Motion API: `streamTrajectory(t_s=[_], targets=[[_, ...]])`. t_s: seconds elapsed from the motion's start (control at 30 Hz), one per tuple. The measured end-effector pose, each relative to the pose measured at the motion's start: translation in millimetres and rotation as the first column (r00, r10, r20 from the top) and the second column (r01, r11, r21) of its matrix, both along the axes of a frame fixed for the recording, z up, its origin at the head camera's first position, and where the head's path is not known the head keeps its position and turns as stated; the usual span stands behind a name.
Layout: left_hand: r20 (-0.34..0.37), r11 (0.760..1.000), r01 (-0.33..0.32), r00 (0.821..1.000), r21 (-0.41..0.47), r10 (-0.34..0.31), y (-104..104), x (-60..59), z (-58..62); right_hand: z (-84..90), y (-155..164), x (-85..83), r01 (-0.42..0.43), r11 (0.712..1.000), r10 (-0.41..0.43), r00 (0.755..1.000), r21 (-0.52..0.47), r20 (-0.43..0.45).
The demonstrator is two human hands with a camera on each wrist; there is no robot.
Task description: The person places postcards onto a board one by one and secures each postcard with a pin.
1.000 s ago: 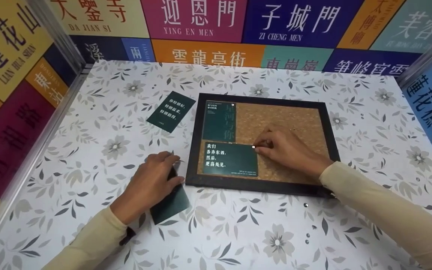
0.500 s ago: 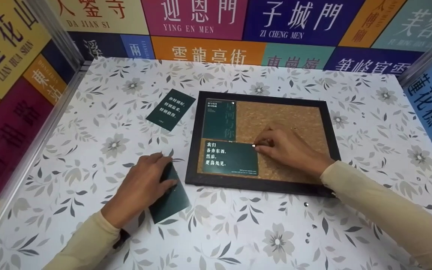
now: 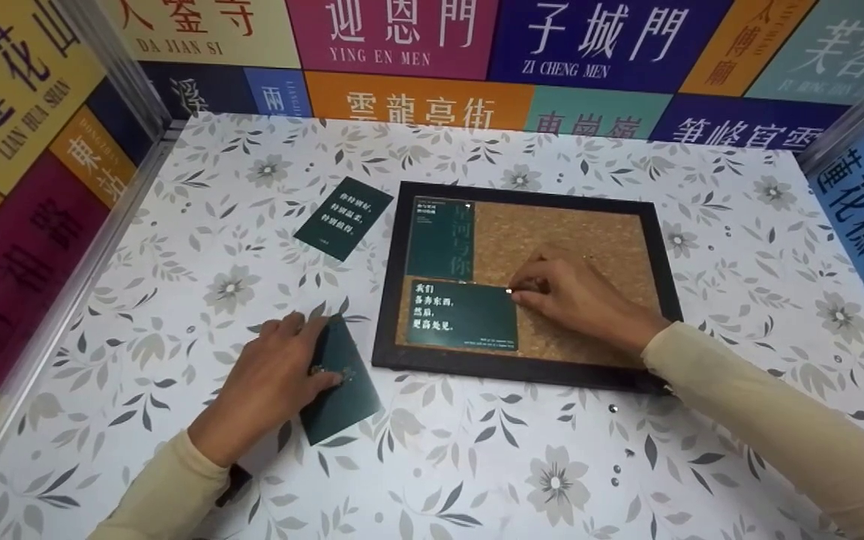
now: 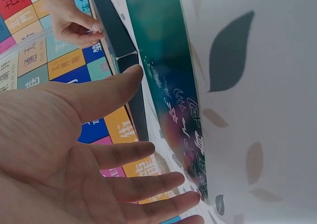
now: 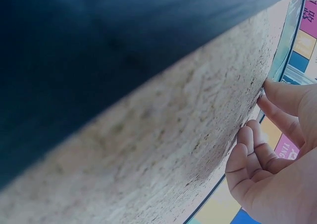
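In the head view my right hand (image 3: 582,292) pinches a small shiny pin (image 3: 509,291) at the upper right corner of a green card (image 3: 466,319). That card lies flat on the lower left of a black-framed cork board (image 3: 567,225). Directly above it is another green card (image 3: 438,240), with a shiny pin at its top right corner. My left hand (image 3: 259,382) hovers at the left edge of a loose green card (image 3: 346,412) on the table. Its fingers are spread and hold nothing in the left wrist view, apart from the card (image 4: 171,70).
One more green card (image 3: 343,217) with white writing lies left of the board. Several tiny shiny pins (image 3: 613,409) are scattered in front of the board on the flower-patterned table (image 3: 477,465). Colourful panels with lettering (image 3: 417,101) stand behind the table.
My left hand has let go of the loose card's upper part and drawn back left, uncovering more of it. The right hand has stayed at the card's corner.
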State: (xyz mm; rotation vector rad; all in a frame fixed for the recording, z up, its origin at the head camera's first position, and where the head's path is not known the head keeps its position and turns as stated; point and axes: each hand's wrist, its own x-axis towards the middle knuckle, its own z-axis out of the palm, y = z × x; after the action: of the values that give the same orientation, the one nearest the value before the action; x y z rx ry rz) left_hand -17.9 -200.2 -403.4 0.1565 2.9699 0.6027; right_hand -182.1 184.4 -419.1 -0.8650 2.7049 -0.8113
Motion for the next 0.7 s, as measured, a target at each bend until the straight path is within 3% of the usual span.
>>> streamTrajectory(t_s=[0.23, 0.7], targets=[[0.022, 1.000, -0.019, 1.000, 0.020, 0.018, -6.7, 3.6, -0.2, -0.6, 0.8, -0.2, 0.001, 1.000, -0.001, 1.000, 0.021, -0.009], [-0.066, 1.000, -0.007, 0.998, -0.007, 0.007, -15.9, 17.1, -5.0, 1.3, -2.1, 0.1, 0.032, 0.999, -0.033, 0.999, 0.042, 0.022]])
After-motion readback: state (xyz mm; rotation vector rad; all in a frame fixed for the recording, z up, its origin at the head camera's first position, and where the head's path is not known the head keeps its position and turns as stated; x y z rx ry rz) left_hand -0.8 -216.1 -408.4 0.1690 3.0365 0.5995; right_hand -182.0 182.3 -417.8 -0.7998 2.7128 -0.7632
